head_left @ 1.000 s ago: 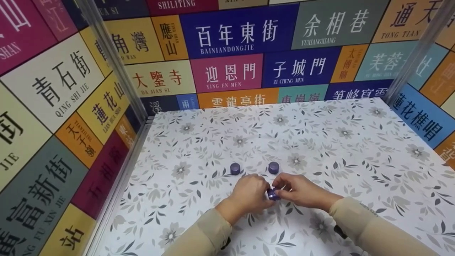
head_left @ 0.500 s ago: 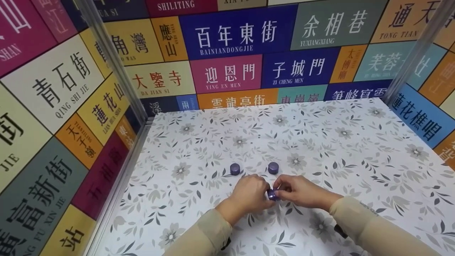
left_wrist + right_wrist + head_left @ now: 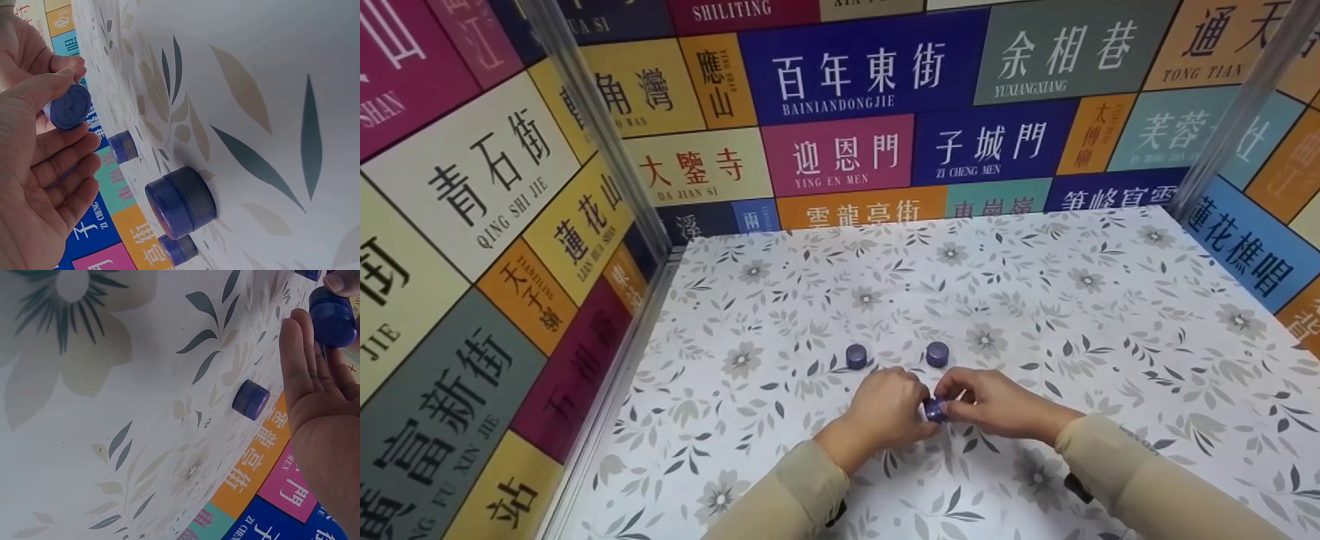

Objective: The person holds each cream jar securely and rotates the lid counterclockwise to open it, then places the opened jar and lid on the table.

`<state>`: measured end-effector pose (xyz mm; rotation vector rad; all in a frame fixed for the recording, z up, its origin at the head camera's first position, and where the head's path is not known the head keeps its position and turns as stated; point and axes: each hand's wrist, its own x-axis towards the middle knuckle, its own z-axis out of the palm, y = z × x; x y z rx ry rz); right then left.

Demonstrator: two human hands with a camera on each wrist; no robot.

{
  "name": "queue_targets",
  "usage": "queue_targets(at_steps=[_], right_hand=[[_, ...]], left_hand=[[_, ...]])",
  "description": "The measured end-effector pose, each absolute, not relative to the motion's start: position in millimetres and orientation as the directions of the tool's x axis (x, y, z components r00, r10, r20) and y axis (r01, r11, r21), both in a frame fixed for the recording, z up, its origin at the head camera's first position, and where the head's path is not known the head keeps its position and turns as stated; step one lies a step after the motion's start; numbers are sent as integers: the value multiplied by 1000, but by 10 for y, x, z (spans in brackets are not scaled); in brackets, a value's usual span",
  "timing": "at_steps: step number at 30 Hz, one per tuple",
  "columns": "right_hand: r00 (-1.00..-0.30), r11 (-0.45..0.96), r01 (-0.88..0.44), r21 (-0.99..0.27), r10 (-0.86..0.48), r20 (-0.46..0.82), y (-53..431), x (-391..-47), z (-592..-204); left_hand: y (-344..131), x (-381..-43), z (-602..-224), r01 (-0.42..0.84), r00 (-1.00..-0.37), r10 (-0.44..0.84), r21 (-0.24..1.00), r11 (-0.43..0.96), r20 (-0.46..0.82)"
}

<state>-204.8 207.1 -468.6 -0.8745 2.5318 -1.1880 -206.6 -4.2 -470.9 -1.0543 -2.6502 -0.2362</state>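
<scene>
My left hand (image 3: pixel 887 409) and right hand (image 3: pixel 1001 403) meet low over the near middle of the table, both gripping one small purple jar (image 3: pixel 936 409) with thumb and fingers. In the left wrist view its round base (image 3: pixel 70 107), with faint print, faces outward beside my left thumb. The right wrist view has the held jar (image 3: pixel 333 318) at the fingertips, a smooth band next to a darker one. Just beyond the hands, two like jars stand upright, one left (image 3: pixel 856 356) and one right (image 3: pixel 937 354). A closer standing jar (image 3: pixel 181 201) appears in the left wrist view, hidden in the head view.
A white cloth with grey leaves and flowers covers the table (image 3: pixel 825 277). Panels with coloured street-name signs (image 3: pixel 870 67) wall in the back and sides. Metal posts (image 3: pixel 607 135) stand at the corners.
Both hands stay in place around the held jar, with barely a shift of the fingers. The standing jars have not moved.
</scene>
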Motion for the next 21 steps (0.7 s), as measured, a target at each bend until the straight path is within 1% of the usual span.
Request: queue_targets(at_steps=[5, 9, 21], right_hand=[[-813, 509, -413, -755, -579, 55, 2066, -2047, -4685], [-812, 499, -409, -764, -581, 55, 2067, -2047, -4681], [-814, 488, -381, -785, -580, 34, 2058, -2052, -4690]], left_hand=[[-37, -2060, -4683, 677, -716, 644, 46, 734, 269], [-34, -2058, -4681, 674, -720, 645, 35, 738, 257], [-39, -2067, -4716, 687, -700, 647, 36, 726, 303]])
